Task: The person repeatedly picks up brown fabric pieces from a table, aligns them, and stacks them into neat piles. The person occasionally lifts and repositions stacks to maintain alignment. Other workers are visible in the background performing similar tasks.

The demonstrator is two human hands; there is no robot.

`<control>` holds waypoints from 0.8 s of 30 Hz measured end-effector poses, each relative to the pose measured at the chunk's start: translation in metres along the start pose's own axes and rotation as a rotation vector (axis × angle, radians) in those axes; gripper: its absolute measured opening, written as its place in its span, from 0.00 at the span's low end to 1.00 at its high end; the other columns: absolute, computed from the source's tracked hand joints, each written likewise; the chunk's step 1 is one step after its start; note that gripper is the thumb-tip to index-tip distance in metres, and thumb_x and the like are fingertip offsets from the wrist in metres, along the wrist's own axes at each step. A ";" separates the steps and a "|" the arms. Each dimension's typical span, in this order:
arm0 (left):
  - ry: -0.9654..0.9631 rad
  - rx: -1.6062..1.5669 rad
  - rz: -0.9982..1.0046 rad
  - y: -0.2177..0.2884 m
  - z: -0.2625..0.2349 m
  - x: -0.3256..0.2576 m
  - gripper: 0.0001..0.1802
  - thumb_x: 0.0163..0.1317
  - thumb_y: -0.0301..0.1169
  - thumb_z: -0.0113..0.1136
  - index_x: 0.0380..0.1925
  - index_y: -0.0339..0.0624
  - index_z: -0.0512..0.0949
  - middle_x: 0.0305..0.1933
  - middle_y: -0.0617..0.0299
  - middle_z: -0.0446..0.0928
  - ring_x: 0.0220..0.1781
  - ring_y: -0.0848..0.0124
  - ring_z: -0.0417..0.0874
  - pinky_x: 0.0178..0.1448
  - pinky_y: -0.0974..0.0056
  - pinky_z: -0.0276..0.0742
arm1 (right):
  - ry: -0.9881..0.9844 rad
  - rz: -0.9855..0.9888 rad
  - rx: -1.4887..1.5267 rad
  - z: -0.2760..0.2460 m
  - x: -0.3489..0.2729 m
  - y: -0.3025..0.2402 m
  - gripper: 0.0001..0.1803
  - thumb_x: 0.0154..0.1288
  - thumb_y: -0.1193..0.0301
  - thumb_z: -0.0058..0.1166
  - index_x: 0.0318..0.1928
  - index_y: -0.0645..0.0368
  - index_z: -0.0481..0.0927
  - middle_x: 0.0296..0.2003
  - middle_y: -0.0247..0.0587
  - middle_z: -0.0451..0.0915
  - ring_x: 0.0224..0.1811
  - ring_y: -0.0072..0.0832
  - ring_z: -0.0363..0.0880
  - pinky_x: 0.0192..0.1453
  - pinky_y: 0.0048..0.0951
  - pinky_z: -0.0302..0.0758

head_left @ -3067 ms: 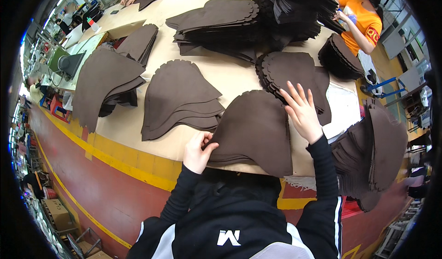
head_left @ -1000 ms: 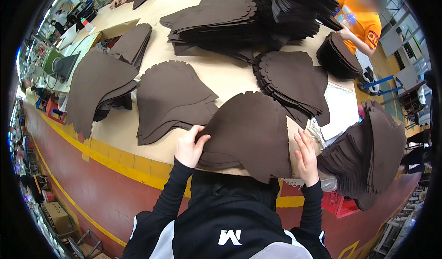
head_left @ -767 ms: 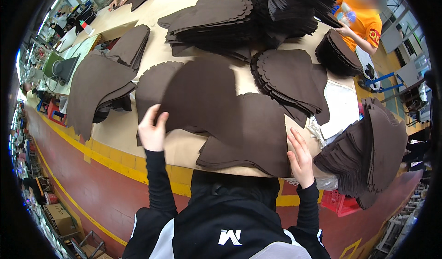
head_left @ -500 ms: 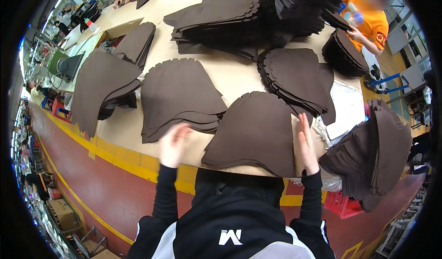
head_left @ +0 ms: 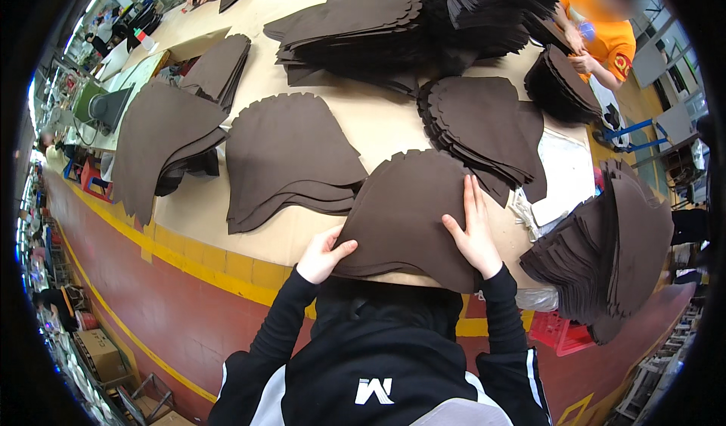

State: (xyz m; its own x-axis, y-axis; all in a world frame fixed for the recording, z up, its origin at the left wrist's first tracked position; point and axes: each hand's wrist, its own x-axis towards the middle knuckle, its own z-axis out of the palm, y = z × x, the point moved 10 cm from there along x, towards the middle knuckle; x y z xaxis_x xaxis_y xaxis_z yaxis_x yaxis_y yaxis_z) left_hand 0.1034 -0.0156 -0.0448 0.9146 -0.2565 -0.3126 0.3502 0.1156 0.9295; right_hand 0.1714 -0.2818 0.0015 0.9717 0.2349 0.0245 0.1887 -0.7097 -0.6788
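Note:
In front of me, at the table's near edge, lies a stack of dark brown cut panels [head_left: 408,214] with a curved top and small notches along it. I cannot tell if they are leather or fabric. My left hand [head_left: 324,256] grips the lower left edge, its thumb over the top panel and its other fingers partly hidden at the side. Along the right edge rests my right hand [head_left: 476,229], fingers stretched out and thumb spread onto the top panel. Beside this stack, on the left, is a similar notched stack [head_left: 291,157] with its lower layers fanned.
More stacks lie around: a far-left stack [head_left: 162,138], a right stack [head_left: 480,123], a tall back stack [head_left: 355,25], and a fanned stack [head_left: 635,237] overhanging the right edge. A person in orange [head_left: 605,32] stands at the back right. A red crate [head_left: 556,334] sits below the table.
Both hands, held apart above the table before, have come inward onto the sides of the front stack. The person in orange has brought both hands together.

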 end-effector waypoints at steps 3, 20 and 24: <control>0.071 0.057 0.036 0.005 -0.009 0.002 0.30 0.65 0.26 0.66 0.66 0.32 0.70 0.56 0.58 0.79 0.57 0.72 0.77 0.65 0.65 0.72 | -0.021 -0.010 0.063 -0.006 -0.011 0.003 0.45 0.71 0.62 0.56 0.79 0.56 0.46 0.78 0.60 0.44 0.81 0.55 0.43 0.81 0.48 0.48; 0.282 0.319 0.129 0.016 -0.048 0.001 0.11 0.61 0.21 0.68 0.42 0.34 0.78 0.37 0.67 0.79 0.38 0.81 0.78 0.45 0.75 0.75 | -0.324 -0.764 -0.465 0.058 -0.019 -0.108 0.27 0.71 0.56 0.53 0.69 0.32 0.72 0.73 0.26 0.67 0.75 0.30 0.63 0.79 0.46 0.56; 0.310 0.333 0.165 0.017 -0.047 0.003 0.10 0.62 0.21 0.67 0.40 0.38 0.76 0.32 0.71 0.74 0.33 0.82 0.72 0.43 0.75 0.72 | -0.090 -0.549 -0.580 0.021 0.054 -0.063 0.26 0.76 0.57 0.45 0.72 0.34 0.69 0.74 0.29 0.65 0.77 0.32 0.61 0.79 0.47 0.54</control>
State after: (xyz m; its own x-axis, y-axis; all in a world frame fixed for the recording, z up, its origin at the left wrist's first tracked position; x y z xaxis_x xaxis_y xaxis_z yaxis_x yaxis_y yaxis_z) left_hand 0.1210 0.0306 -0.0394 0.9874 0.0429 -0.1526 0.1581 -0.1959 0.9678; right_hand 0.2088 -0.2103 0.0306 0.7086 0.6853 0.1681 0.7037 -0.7039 -0.0969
